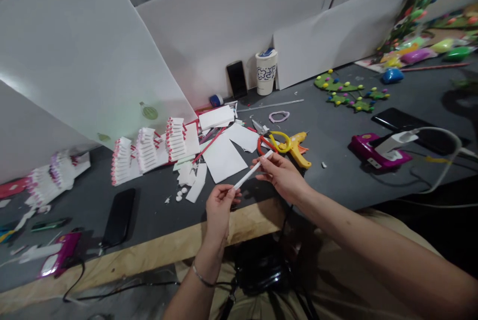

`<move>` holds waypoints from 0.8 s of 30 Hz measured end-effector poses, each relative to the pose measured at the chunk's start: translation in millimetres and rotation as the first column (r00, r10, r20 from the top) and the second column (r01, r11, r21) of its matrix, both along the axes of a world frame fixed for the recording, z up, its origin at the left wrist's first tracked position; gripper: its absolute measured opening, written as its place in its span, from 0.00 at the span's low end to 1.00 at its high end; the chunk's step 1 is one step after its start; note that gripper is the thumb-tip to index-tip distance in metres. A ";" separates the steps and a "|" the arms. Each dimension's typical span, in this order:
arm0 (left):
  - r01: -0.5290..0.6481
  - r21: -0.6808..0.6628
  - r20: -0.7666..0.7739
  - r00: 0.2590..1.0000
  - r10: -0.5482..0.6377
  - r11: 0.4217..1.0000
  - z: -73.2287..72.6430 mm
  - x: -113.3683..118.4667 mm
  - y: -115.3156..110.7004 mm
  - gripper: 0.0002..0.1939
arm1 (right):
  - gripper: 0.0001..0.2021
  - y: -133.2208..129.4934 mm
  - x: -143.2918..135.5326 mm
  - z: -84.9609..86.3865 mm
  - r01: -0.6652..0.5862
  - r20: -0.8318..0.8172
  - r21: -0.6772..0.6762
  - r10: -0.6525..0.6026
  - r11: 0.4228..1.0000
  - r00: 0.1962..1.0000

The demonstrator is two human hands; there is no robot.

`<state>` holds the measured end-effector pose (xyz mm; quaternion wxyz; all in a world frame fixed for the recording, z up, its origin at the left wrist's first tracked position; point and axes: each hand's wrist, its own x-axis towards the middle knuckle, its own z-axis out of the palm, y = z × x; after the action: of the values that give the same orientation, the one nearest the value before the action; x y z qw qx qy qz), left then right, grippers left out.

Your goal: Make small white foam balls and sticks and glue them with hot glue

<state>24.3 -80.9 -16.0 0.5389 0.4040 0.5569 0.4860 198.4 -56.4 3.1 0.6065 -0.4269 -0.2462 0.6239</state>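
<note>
A narrow white paper strip (pixel 248 174) is stretched slantwise between my two hands, above the front edge of the dark table. My left hand (pixel 221 203) pinches its lower end between thumb and fingers. At the upper end, my right hand (pixel 279 173) grips it the same way. Just beyond lie white paper sheets (pixel 225 158), cut paper pieces (pixel 196 183) and a few small white balls (pixel 179 195). Close to my right hand are scissors with red and yellow handles (pixel 281 142) and a yellow glue gun (pixel 298 150).
White folded-paper rows with red tips (pixel 147 151) stand at left, near a black phone (pixel 118 218). A paper cup (pixel 266 73) and another phone (pixel 237 80) stand at the back. Rightward are green decorated shapes (pixel 338 83) and a purple power strip (pixel 379 153) with cables.
</note>
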 end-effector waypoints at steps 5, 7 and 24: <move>0.056 0.032 -0.034 0.998 -0.055 0.998 4.0 6.4 -10.7 0.11 | 0.20 1.4 0.2 1.4 0.015 0.070 -0.050 -0.011 0.999 0.997; 0.120 0.021 -0.051 0.992 -0.119 0.993 9.1 7.7 -15.6 0.11 | 0.20 2.7 1.6 2.2 0.016 0.089 -0.079 -0.009 0.997 0.996; 0.612 0.479 -0.611 0.747 -0.262 0.629 26.3 -9.5 -17.4 0.09 | 0.20 2.0 5.4 0.4 -0.092 0.156 -0.100 0.107 0.991 0.982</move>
<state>14.7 -98.3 10.3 0.3088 0.8007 0.3465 0.3787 203.8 -54.5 3.6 0.5321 -0.4908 -0.2865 0.6277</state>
